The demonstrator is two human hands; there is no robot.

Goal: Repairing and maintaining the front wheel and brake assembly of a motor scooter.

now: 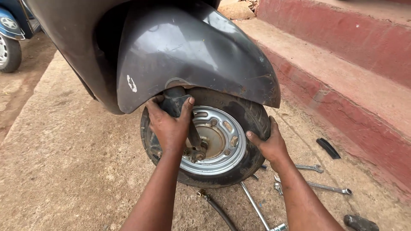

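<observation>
Two hands hold a scooter's front wheel.

The wheel (214, 141) stands upright under the grey mudguard (188, 51), its flat side facing us. The left hand (170, 124) has its grip closed around the black fork leg (176, 102). The right hand (269, 143) presses flat and open on the tyre (252, 117). Spanners (319, 186) and a black hose (218, 209) lie on the ground (72, 162), beside red steps (351, 85).

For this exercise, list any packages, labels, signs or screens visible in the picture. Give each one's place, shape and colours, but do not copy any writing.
Sticker remnant: on the grey front mudguard of the scooter, above and left of the left hand; small, ragged, white, mostly peeled.
Emblem: on the blue vehicle at the top left edge; rounded, pale, too small to make out.
No packages, signs or screens show.
</observation>
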